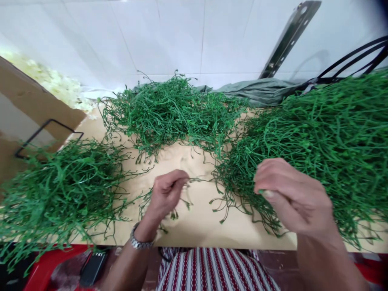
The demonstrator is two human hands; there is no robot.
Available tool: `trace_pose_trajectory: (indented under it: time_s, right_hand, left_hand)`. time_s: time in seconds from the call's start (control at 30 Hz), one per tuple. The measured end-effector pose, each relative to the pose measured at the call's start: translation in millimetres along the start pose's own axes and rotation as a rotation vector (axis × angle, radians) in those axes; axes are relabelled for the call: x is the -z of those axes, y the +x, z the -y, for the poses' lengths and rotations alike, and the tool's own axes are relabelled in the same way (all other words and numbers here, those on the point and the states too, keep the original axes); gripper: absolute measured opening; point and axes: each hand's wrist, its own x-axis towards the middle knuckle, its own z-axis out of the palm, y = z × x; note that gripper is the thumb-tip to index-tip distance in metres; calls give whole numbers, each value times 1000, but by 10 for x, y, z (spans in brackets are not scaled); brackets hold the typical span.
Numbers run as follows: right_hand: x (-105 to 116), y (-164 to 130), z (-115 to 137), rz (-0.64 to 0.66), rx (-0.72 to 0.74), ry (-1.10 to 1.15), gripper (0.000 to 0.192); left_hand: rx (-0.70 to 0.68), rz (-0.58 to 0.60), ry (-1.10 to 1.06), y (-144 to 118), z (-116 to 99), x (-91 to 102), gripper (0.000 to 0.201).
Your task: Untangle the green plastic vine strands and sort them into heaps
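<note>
My left hand (168, 192), a metal watch on its wrist, is closed in a pinch on a thin green artificial stem (198, 179) that sticks out to the right over the board. Several more stems with small bud tips show under and beside that hand. My right hand (292, 196) is raised over the edge of the large right pile of green stems (330, 133). Its thumb and fingers are pressed together on a small green stem piece (261, 191), mostly hidden by the fingers. The two hands are apart.
A light tan tabletop (194, 230) bears another stem pile (176, 109) at the back and a third pile (69, 186) at the left. Cream flowers (57, 83) and a cardboard box (30, 97) stand at the far left. A metal bracket (287, 40) leans against the white wall.
</note>
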Motion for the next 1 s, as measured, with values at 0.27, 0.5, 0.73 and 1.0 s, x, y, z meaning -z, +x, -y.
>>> trace_pose_trajectory:
  time_s: [0.27,0.5,0.73,1.0]
  right_hand:
    - [-346,156,-249,98,-164,212,49]
    - [-802,15,-329,208,-395,450,94]
    - [-1025,-46,-257,165,-502,465,61]
    - [-840,11,-296,446,-502,209,19]
  left_hand:
    - [180,123,-442,115,-60,-186,9]
    - [432,-123,-620,10,-83,-357,7]
    - [499,-128,-607,22,-172,-423,5]
    - [415,116,-266,114,-196,-163,8]
